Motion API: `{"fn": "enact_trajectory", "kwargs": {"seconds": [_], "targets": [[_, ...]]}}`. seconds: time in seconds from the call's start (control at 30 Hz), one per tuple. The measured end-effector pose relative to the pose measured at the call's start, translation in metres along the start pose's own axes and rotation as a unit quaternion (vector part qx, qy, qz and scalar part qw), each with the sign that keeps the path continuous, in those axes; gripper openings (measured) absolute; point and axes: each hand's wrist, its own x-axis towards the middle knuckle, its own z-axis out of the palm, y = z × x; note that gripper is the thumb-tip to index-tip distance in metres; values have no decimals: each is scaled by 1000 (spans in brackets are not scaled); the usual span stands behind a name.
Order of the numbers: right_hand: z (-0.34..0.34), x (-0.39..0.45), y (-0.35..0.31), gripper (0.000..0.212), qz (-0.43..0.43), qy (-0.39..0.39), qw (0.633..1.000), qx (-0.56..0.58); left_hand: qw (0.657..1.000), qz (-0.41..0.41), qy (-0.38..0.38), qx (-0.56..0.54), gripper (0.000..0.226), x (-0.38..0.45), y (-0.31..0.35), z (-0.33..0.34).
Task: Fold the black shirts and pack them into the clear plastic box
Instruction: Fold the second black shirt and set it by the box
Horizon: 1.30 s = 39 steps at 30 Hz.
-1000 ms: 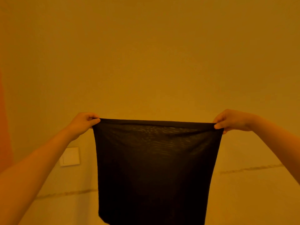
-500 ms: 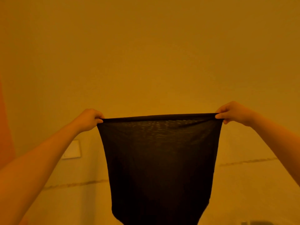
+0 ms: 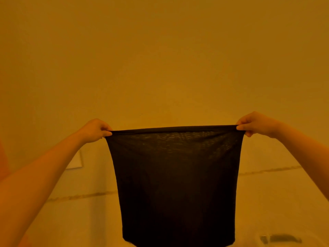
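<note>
— Where is the black shirt [image 3: 173,184] at this moment?

— In the air, in front of the wall [image 3: 160,59]. The left hand [image 3: 95,129] pinches one top corner and the right hand [image 3: 254,123] pinches the other, fingers closed on the cloth. The upper edge is pulled straight between them and the rest hangs down flat. The clear box I cannot see.

— So how does one do this step well?

— I think both corners must stay at the same height, with an even pull, so that no wrinkle forms. The cloth looks thin and slippery. Then it should be lowered onto a flat surface with the bottom edge touching first, and folded there.
</note>
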Motion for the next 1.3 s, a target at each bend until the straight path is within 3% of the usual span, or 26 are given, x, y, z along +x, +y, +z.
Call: {"fn": "enact_trajectory", "kwargs": {"seconds": [0.17,0.33,0.57,0.77,0.97,1.3], "targets": [[8,19,16,8,6,-26,997,-69,997,-5,-31,67,13,13,-1,25],[27,49,37,7,12,-34,995,-95,998,-37,3,42,12,27,-6,57],[30,81,46,10,-34,71,996,-33,979,-84,158,-98,14,33,0,71],[20,48,31,7,-91,154,984,-2,957,-49,257,-125,14,5,14,58],[50,-58,58,7,-20,82,996,2,970,-36,179,-163,15,-106,4,82],[151,-262,130,10,152,-87,983,-51,964,-142,-89,-208,34,-335,-42,203]]}}
